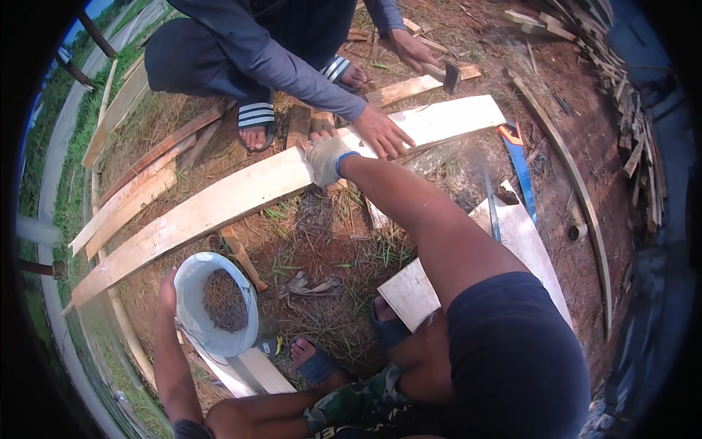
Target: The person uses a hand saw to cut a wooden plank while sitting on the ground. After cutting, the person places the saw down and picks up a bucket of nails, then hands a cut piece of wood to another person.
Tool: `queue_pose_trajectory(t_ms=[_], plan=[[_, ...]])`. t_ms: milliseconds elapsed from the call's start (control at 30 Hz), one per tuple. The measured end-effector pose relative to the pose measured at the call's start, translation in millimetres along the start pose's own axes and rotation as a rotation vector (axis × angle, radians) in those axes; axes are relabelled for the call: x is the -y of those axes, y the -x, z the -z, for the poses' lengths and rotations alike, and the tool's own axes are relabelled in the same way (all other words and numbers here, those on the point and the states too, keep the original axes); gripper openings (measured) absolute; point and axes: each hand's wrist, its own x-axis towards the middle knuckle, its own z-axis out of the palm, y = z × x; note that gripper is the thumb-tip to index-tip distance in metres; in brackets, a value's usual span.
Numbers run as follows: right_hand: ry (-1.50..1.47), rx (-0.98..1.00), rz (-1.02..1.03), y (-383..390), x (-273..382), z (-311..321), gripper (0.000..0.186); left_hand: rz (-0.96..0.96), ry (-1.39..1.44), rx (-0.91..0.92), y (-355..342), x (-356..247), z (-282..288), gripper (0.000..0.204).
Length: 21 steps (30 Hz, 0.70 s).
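My left hand (169,291) grips the side of a pale plastic bucket (191,322), its fingers partly hidden by the wall. Inside lies a heap of thin brown pieces that look like nails (225,301). A long pale wooden plank (212,199) runs across the ground before me. My right hand (327,159), in a white fingertip-less glove, grips the plank near its middle, fingertips at the far edge. Opposite me, a crouching person presses one hand (382,133) flat on the same plank. That person's other hand (409,50) holds a hammer (448,76).
A blue handsaw (519,175) with an orange grip lies at the plank's right end. White boards (413,293) lie beside my right leg. A long thin pole (578,186) and piled wood scraps (632,117) are at right. More planks (139,197) lie at left.
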Motion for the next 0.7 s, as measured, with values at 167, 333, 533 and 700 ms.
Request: queue_pose_trajectory(t_ms=[167, 333, 533, 700], plan=[[0.005, -0.014, 0.003, -5.4, 2.2, 1.0, 0.090, 0.018, -0.002, -0.035, -0.6, -1.4, 10.3, 0.049], [0.014, -0.009, -0.016, -8.4, -7.3, -1.3, 0.096, 0.010, 0.002, -0.010, -6.7, -5.6, -8.2, 0.049], [0.012, 0.026, 0.014, -4.6, -3.9, 6.6, 0.096, 0.024, -0.019, -0.059, 2.6, -9.6, -10.3, 0.049], [0.006, -0.008, 0.003, -4.8, -6.0, 4.3, 0.096, 0.012, -0.027, -0.033, 0.5, -12.3, -11.5, 0.050]])
